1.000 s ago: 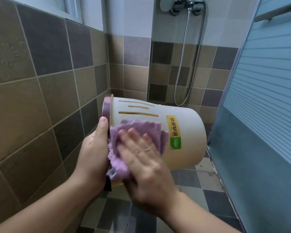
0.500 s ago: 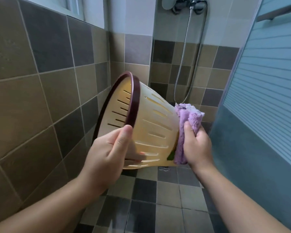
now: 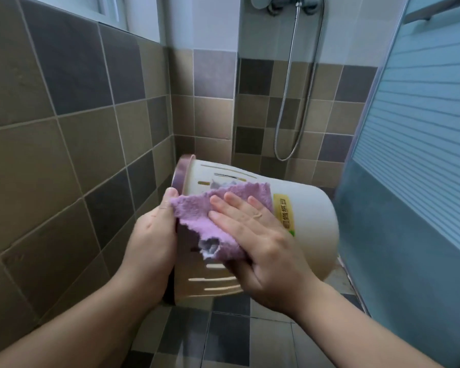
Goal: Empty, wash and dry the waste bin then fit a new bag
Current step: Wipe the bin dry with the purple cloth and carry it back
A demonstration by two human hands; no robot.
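While left hand (image 3: 154, 235) holds bin (image 3: 311, 229), right hand (image 3: 260, 235) flat on cloth (image 3: 197, 211)

Down below, the checkered tile floor (image 3: 271, 338) runs to the shower corner, with nothing seen lying on it.

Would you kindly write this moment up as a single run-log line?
stage: drying bin exterior | left hand: grips waste bin at rim, bin on its side | right hand: flat, presses purple cloth on bin wall | new bag: not visible

The left hand (image 3: 154, 235) grips the rim of the sideways waste bin (image 3: 311, 221); the right hand (image 3: 260, 243) presses a purple cloth (image 3: 197, 216) flat against its side.
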